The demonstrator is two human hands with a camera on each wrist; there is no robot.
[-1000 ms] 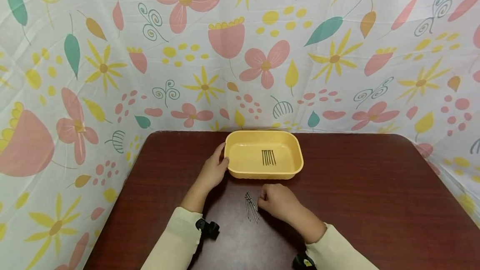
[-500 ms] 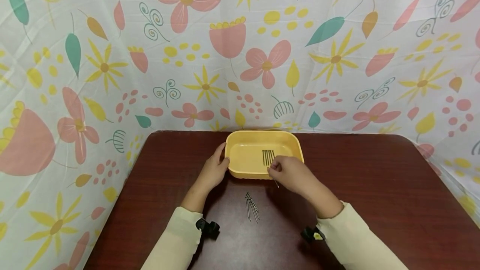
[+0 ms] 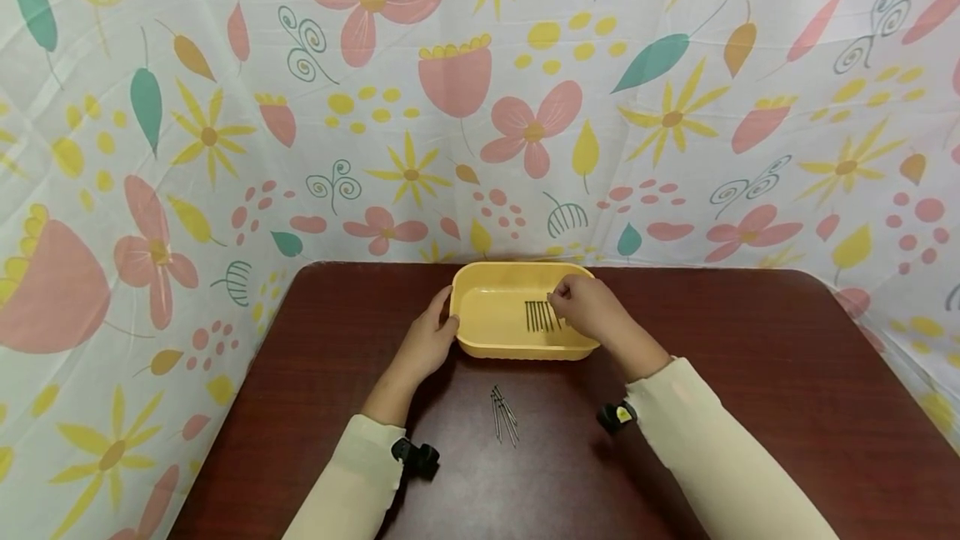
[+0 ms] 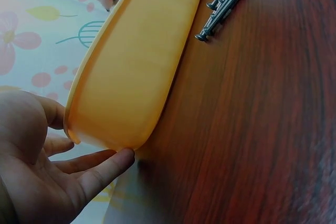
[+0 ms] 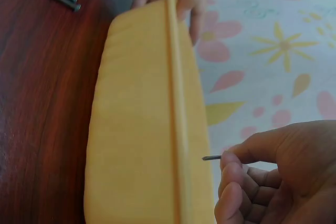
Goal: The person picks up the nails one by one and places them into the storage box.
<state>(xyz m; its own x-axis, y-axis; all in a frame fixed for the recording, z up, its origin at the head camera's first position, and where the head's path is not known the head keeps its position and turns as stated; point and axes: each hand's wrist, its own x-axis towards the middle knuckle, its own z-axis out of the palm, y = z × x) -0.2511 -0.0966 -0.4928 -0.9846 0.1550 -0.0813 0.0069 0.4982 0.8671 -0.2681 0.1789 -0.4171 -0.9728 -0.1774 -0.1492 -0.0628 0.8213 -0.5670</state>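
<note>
A yellow plastic tray [image 3: 487,352] stands on the table, with several dark nails [image 3: 537,317] lying side by side on its floor. My left hand [image 3: 427,338] holds the tray's left end, thumb near the front corner and fingers along the side, as the left wrist view shows. Over the tray's right part, my right hand [image 3: 592,307] pinches a nail [image 5: 211,157] between thumb and fingertips. One end of that nail pokes out in the right wrist view; the rest is hidden by the fingers. A small loose bunch of nails [image 3: 505,417] lies on the table before the tray.
The dark reddish wooden table [image 3: 750,390] reaches back to a hanging cloth [image 3: 675,190] printed with flowers and leaves. Black wrist cameras are strapped at the left cuff [image 3: 416,458] and the right cuff [image 3: 617,417].
My right hand has moved from beside the loose nails up and over the tray, carrying a nail. The row in the tray shows more nails now. My left hand stays on the tray.
</note>
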